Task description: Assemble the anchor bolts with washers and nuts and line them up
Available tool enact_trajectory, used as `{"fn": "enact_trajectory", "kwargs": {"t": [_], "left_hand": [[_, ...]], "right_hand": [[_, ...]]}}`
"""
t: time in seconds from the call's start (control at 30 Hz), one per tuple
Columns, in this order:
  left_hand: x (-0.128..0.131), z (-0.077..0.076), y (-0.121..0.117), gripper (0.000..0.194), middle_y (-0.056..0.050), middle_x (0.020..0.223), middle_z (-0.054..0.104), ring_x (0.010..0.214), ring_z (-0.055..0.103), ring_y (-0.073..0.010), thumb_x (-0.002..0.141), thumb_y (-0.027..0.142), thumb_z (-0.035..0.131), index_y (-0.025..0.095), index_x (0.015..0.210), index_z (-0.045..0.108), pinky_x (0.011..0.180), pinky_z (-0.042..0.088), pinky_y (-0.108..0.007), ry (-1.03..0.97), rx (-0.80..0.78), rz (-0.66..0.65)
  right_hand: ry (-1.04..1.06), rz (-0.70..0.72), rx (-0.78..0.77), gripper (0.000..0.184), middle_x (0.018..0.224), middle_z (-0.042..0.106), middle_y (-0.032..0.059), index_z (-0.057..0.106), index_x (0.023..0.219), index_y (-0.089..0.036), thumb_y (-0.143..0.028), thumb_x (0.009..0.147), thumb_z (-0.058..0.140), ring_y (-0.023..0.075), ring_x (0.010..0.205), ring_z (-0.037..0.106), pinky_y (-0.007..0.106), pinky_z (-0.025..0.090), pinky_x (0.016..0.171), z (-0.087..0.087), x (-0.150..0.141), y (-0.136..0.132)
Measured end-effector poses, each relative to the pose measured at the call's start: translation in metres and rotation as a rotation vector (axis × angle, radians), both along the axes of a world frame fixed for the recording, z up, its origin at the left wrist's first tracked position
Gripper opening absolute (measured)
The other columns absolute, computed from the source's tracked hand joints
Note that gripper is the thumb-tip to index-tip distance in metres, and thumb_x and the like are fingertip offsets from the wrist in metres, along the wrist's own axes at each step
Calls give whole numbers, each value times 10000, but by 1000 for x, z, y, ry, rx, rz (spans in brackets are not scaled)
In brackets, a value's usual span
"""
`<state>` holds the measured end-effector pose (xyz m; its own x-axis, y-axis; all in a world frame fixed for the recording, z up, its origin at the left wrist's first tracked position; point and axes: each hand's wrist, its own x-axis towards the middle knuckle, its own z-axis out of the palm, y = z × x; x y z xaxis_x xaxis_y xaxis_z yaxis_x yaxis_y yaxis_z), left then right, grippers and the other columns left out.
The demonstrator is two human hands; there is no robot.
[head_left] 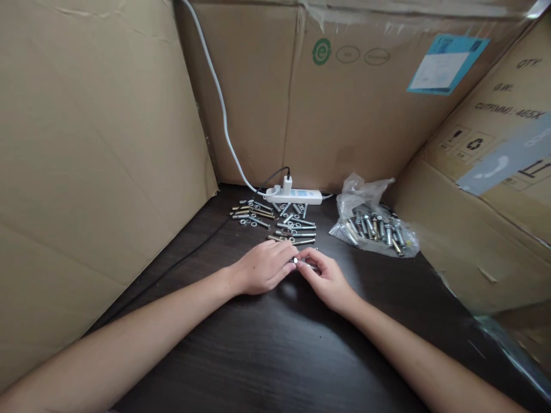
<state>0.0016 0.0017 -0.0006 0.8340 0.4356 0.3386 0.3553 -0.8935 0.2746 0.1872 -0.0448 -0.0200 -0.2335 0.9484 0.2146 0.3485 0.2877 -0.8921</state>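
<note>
My left hand (264, 267) and my right hand (325, 278) meet over the dark table, fingertips together. Between them is a small silvery metal bolt (295, 260), its bright end showing at the fingertips. Fingers of both hands are closed on it, and they hide most of its length. Just beyond my hands lie loose silver and brass-coloured bolts (297, 234), with small washers and nuts (253, 223) among them.
A clear plastic bag (365, 192) of bolts lies at the right. Behind the loose bolts is a white power strip (309, 197) with a charger (287, 184). A black cable (189, 250) crosses the table's left side. Cardboard boxes (253, 115) wall in the table.
</note>
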Motion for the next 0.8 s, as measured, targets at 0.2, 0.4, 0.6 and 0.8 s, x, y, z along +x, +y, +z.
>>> {"fn": "enact_trajectory", "kwargs": {"t": [0.2,0.4,0.6,0.8], "left_hand": [[1,-2,2,256,-43,864,563,790,500,-171,976,266,281,162,869,488,750,386,-299,29,13,16],[-2,1,1,173,-45,877,562,798,508,-181,939,266,337,166,918,476,747,381,-312,-35,13,75],[-3,0,-1,149,-58,941,557,830,515,-187,859,207,420,164,997,456,780,414,-317,-66,-4,24],[-1,-1,-1,163,-61,949,553,859,525,-187,881,200,389,167,1019,469,798,427,-321,-59,-12,23]], "right_hand": [[15,59,-31,156,752,553,-8,544,895,-181,-322,830,551,122,684,524,198,446,595,-2,0,-2],[-29,33,4,136,728,551,-13,547,898,-191,-311,835,543,119,643,515,197,446,577,-4,0,-2],[63,10,-42,157,831,609,20,521,904,-190,-328,837,552,139,713,572,219,481,613,-4,0,-2],[51,24,-43,155,843,611,28,524,908,-187,-327,844,545,149,760,577,219,479,625,-3,-1,-3]]}}
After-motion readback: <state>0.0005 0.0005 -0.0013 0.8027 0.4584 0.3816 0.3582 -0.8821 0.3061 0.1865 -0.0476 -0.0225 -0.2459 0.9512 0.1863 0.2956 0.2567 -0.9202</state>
